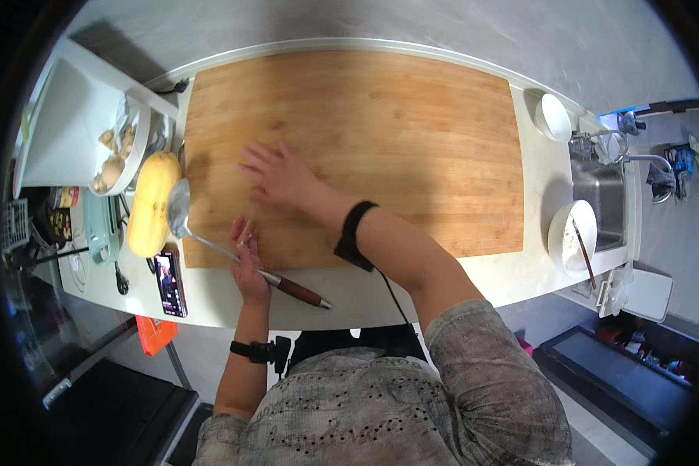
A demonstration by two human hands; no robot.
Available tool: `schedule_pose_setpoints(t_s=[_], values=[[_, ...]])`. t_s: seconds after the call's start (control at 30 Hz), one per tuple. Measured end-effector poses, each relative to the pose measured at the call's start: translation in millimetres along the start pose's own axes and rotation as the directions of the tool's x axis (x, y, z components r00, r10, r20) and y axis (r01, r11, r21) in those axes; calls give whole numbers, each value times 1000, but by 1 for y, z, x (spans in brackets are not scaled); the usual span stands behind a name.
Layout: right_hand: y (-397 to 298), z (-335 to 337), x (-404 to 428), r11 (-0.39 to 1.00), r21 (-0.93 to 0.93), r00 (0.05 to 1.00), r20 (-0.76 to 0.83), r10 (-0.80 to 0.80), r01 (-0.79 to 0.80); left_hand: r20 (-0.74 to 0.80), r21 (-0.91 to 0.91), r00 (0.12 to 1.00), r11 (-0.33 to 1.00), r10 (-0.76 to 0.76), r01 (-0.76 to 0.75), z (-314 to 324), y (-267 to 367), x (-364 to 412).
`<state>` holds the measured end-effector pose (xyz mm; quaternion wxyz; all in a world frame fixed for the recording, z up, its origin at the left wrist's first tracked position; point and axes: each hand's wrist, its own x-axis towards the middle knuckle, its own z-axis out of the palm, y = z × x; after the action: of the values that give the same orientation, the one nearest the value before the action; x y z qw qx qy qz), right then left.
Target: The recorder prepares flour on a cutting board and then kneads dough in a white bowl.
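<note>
My left hand [249, 269] grips the thin metal shaft of a ladle [299, 289] near the front edge of the board. The ladle's bowl points to the left, its brown handle to the right. Pale residue clings to the fingers of this hand. Over the left half of a large wooden cutting board [419, 145], my right hand [282, 177] is spread with nothing visible in it. It is blurred, and whether the palm touches the wood cannot be told. Beside the ladle's bowl lies a yellow squash [153, 204].
A phone [170, 282] with a lit screen lies on the counter [349, 300]. At far left, a white bin [141, 152] holds several brownish lumps. Two white bowls, one upper [553, 118] and one lower [557, 247] with chopsticks, stand right, near the sink [600, 198].
</note>
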<state>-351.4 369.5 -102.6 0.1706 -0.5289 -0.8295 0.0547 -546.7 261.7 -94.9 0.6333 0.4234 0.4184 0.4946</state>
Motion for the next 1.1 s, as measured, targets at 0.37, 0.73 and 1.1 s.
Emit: schedule_pose_setpoints(t_s=[0.37, 0.73, 1.1], values=[[232, -130, -274, 248, -223, 302, -255, 919, -943, -64, 33, 998, 999, 26, -24, -1, 2, 1], [-36, -139, -390, 268, -532, 359, -73, 930, -803, 6, 16, 1000, 1000, 15, -15, -6, -2, 4], [-161, -160, -417, 312, 564, 506, 225, 832, -764, 431, 158, 848, 900, 308, -407, 102, 32, -90]])
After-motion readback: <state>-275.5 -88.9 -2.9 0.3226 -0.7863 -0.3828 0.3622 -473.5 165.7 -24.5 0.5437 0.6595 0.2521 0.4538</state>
